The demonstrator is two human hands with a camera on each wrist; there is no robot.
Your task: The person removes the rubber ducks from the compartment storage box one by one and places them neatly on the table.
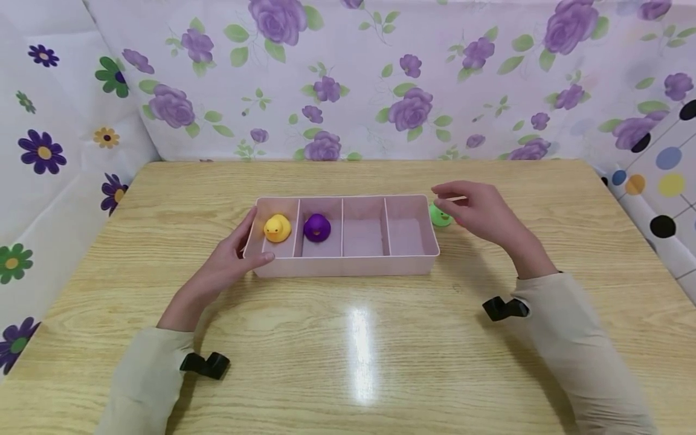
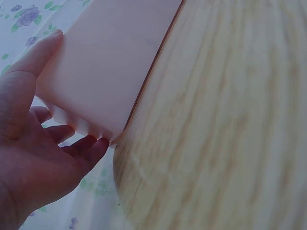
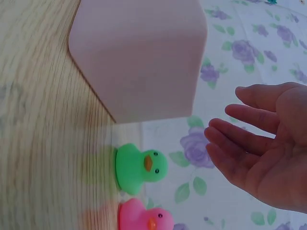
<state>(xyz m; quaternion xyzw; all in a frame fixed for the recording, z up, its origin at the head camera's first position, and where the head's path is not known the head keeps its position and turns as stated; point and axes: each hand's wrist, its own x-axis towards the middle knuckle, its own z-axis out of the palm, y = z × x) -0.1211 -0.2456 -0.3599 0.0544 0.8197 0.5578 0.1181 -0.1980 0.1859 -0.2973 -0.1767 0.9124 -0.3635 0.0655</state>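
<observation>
A pale pink box (image 1: 342, 266) with compartments stands on the table. A yellow rubber duck (image 1: 278, 229) sits in its leftmost compartment, a purple rubber duck (image 1: 317, 228) in the one beside it. My left hand (image 1: 228, 263) holds the box's left end, thumb at the front and fingers around the end wall. To the right of the box, a green rubber duck (image 3: 139, 167) and a pink rubber duck (image 3: 143, 216) sit on the table side by side. Above these hovers my right hand (image 1: 478, 208), holding nothing, its fingers loosely extended. In the head view it hides most of the pink duck.
The wooden table (image 1: 304, 350) reaches back to a wall covering (image 1: 370, 36) with purple flowers. Patterned sheets hang at the left and right sides. A black strap piece (image 1: 206, 365) shows at the left cuff, another (image 1: 504, 309) at the right cuff.
</observation>
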